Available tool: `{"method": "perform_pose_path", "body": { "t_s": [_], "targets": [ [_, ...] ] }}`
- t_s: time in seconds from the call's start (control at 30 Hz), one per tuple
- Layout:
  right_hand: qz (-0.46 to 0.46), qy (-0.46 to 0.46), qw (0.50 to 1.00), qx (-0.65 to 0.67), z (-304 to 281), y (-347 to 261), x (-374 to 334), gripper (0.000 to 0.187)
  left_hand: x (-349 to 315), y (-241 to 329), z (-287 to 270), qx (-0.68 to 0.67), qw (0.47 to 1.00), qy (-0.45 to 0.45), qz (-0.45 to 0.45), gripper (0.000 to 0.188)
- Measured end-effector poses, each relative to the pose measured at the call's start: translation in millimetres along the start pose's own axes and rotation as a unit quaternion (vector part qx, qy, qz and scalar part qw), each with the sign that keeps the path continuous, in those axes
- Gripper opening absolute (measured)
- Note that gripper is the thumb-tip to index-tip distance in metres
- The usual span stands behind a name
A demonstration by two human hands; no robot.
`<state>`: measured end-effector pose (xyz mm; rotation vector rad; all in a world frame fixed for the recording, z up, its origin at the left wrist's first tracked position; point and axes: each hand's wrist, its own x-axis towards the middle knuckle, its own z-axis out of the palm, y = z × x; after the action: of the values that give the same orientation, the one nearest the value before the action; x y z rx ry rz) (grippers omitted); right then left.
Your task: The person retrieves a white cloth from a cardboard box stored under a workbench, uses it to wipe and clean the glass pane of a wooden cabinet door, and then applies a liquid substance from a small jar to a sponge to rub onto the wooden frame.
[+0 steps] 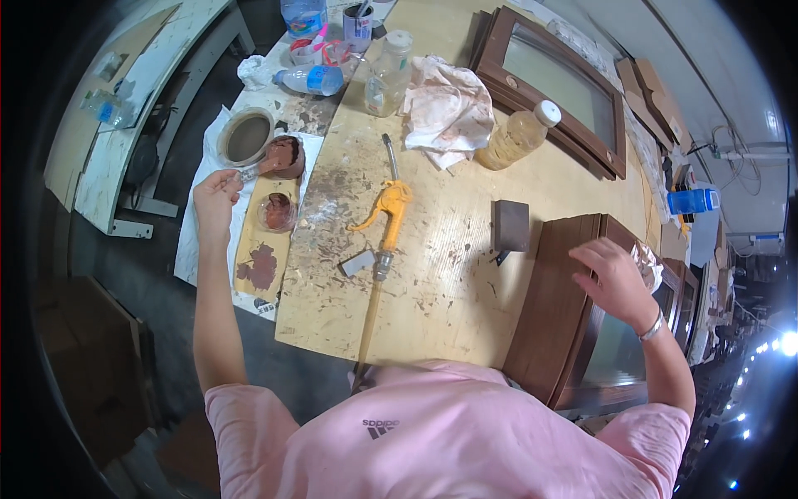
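Note:
My left hand (218, 193) is closed on the clear handle of a spatula (252, 172), whose far end is smeared reddish brown. That end lies at the rim of a cup of brown paste (291, 166). Just nearer stands a small clear cup (277, 213) with more of the paste, on a board with a brown smear (258, 264). My right hand (613, 270) holds nothing, its fingers apart and slightly bent, over a stack of brown wooden framed glass panels (573, 333). Whether it touches the wood I cannot tell.
A yellow air blow gun (391, 208) with a hose lies mid-table beside a grey block (357, 264). A dark sanding block (510, 226) sits to the right. Farther back are a stained cloth (449, 112), clear bottles (519, 137), a tape roll (246, 135) and framed panels (557, 75).

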<state>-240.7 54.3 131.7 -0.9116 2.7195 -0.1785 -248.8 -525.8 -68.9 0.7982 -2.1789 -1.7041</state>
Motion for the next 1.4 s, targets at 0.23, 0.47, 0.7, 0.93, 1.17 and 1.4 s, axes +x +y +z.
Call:
{"method": "perform_pose_path", "body": {
  "t_s": [0.23, 0.47, 0.7, 0.93, 1.17, 1.4],
  "targets": [
    [0.008, 0.001, 1.0, -0.008, 27, 14, -27, 0.03, 3, -11, -16, -0.075, 0.993, 0.01, -0.094, 0.015],
    [-0.003, 0.018, 0.999, -0.047, 54, 13, -36, 0.029, -34, 16, -31, 0.026, 0.999, -0.023, -0.037, 0.011],
    [0.018, 0.015, 0.999, -0.043, 64, 14, -33, 0.028, -58, 20, -13, 0.312, 0.927, -0.024, 0.209, 0.012],
    [0.014, 0.028, 0.999, -0.035, 65, 12, -31, 0.026, -68, 55, 12, 0.403, 0.827, 0.109, 0.377, 0.033],
    [0.022, 0.044, 0.998, -0.026, 66, 16, -34, 0.025, -103, 33, 24, 0.308, 0.918, 0.002, 0.251, 0.019],
    [0.021, 0.049, 0.998, -0.019, 66, 15, -33, 0.025, -65, -29, 16, 0.314, 0.944, 0.048, 0.093, 0.016]
  ]
}}
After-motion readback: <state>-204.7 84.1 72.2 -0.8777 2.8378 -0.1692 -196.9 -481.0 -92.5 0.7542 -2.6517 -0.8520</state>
